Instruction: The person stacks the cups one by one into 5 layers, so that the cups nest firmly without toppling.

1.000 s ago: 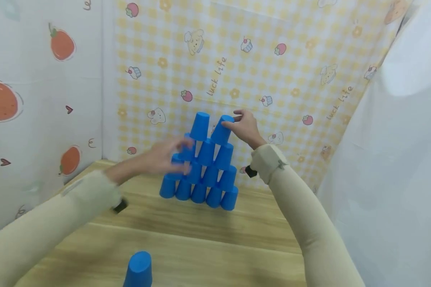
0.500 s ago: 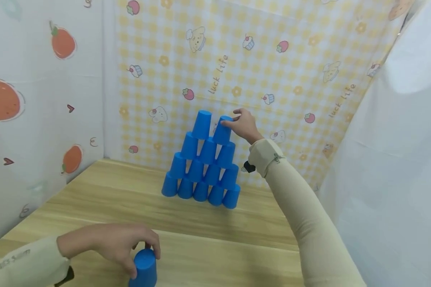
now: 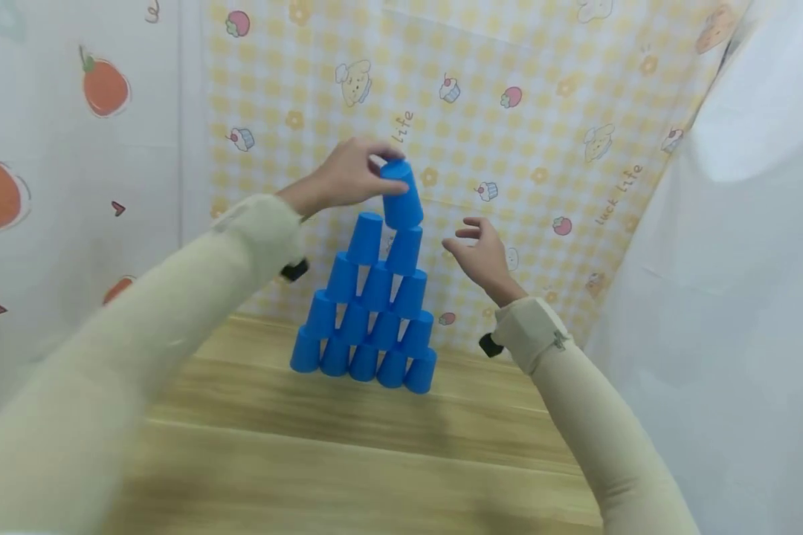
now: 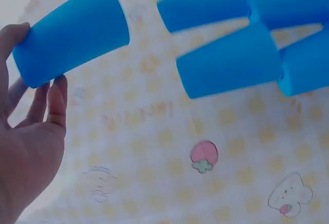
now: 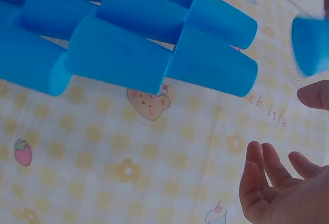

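My left hand [image 3: 351, 172] pinches an upside-down blue plastic cup [image 3: 403, 200] near its narrow base, thumb on one side and fingers on the other. The left wrist view shows this held cup [image 4: 74, 36] tilted and apart from the stack. It hangs just above the two top cups of a blue cup pyramid, the left top cup [image 3: 365, 239] and the right top cup [image 3: 404, 251]. Lower rows of upside-down cups [image 3: 353, 322] widen down to the table. My right hand [image 3: 482, 256] is beside the pyramid's right, its fingers parted and nothing in them.
The pyramid stands on a wooden table [image 3: 348, 475] near the back. Behind it hangs a yellow checked curtain [image 3: 508, 134] with cartoon prints. A white printed curtain [image 3: 73, 208] closes the left side, and a plain white sheet [image 3: 716, 312] the right.
My left hand took the cup from the table's front and raised it above the pyramid. My right hand let go of the right top cup and drew away to the right.
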The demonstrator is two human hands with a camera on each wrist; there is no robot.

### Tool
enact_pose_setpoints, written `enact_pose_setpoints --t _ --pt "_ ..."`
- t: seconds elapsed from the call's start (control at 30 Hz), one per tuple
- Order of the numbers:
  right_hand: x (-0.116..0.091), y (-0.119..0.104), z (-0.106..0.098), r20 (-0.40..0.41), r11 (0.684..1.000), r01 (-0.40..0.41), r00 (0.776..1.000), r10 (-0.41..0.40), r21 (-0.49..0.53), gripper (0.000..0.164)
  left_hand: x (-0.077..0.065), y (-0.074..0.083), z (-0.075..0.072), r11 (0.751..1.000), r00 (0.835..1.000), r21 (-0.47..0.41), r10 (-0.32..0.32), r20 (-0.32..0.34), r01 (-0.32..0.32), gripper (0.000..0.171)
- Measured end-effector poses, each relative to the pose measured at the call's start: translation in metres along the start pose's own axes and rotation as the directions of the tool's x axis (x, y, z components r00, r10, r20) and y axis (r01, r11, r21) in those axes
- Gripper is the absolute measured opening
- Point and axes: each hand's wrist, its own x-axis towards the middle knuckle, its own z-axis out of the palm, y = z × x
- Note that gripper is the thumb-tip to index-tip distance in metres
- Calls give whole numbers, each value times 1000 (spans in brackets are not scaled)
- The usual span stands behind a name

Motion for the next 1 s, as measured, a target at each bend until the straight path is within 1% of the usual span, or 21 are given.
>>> enact_pose_setpoints --t 0.03,0.07,0.1,0.17,0.27,0.3,0.37,0.47,0.53,0.6,0.67,0.73,0.8,0.83,0.87,0.9,0.93,0.97,1.0 --pt "-6 2 -4 4 1000 2 1000 -2 0 66 14 -3 3 999 999 11 -30 -18 30 60" --pt "-11 5 -8 12 1000 5 1000 -5 -6 65 24 -6 6 998 998 16 -58 -33 58 60" --pt "-16 7 -11 24 1000 7 1000 -6 -17 64 31 -10 9 995 995 33 -91 -39 92 60" --pt "-26 12 -14 56 999 14 998 -12 -35 64 38 -19 14 985 987 65 -158 -39 160 60" --pt "-36 20 -16 98 998 20 995 -14 -54 63 38 -28 17 973 976 88 -211 -43 214 57" --pt "-39 22 -17 108 998 17 994 -10 -59 63 38 -31 17 970 974 100 -220 -44 224 57" --pt "-43 28 -17 118 998 16 993 -9 -60 63 37 -34 17 968 972 96 -229 -46 233 58" --pt "-48 38 -19 128 998 18 992 -11 -58 62 35 -36 21 965 969 87 -245 -27 247 61" --pt "-54 45 -17 131 999 6 991 1 -51 62 31 -36 27 964 968 86 -252 0 251 65" --pt "-62 51 -15 135 999 -21 991 26 -43 63 25 -35 32 962 965 94 -260 20 257 74" --pt "-70 57 -11 132 998 -45 990 49 -35 64 16 -32 33 956 961 104 -276 13 274 85" --pt "-77 60 -7 108 998 -47 993 50 -30 64 1 -28 29 947 954 118 -299 -25 299 92" --pt "-80 60 -2 64 1000 3 998 -1 -31 63 -21 -25 22 942 948 129 -299 -105 311 93" --pt "-80 60 1 34 998 49 998 -47 -49 63 -34 -24 19 940 947 150 -285 -147 306 92" --pt "-79 58 4 7 991 104 995 -103 -85 62 -49 -25 17 941 949 179 -256 -183 288 90" --pt "-77 57 8 -11 977 163 986 -166 -140 61 -63 -27 17 939 954 223 -215 -209 260 88" --pt "-74 56 13 -12 957 209 976 -215 -201 60 -77 -31 20 936 961 270 -169 -219 226 87" --pt "-71 56 20 0 931 251 966 -260 -265 61 -91 -36 25 923 969 335 -122 -215 190 88" --pt "-67 57 29 23 902 278 958 -287 -330 62 -103 -42 31 899 979 410 -85 -185 156 88"
